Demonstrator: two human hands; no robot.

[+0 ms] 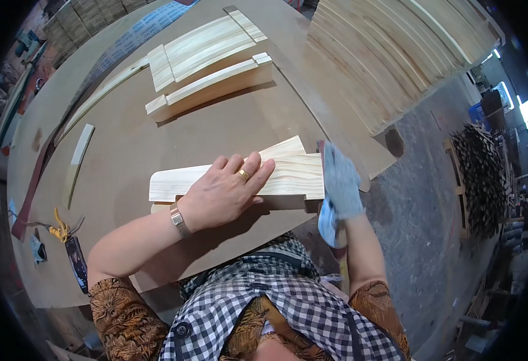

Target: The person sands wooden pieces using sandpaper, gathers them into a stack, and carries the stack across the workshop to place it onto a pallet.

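My bare left hand, with a ring and a watch, lies over a pale wooden board, its fingers across the top and the thumb at the near edge. Another wooden piece sticks out at an angle from beneath that board. On my right hand is a grey-blue work glove. It grips a strip of sandpaper with a blue-printed backing and presses it along the board's right end. Part of the strip is hidden behind the glove, and its lower end hangs below the hand.
Notched wooden boards lie together farther back on the brown table. A long sanding strip curves along the left, near yellow-handled pliers and a phone. Stacked planks stand at the back right; a pallet of dark sticks is beyond.
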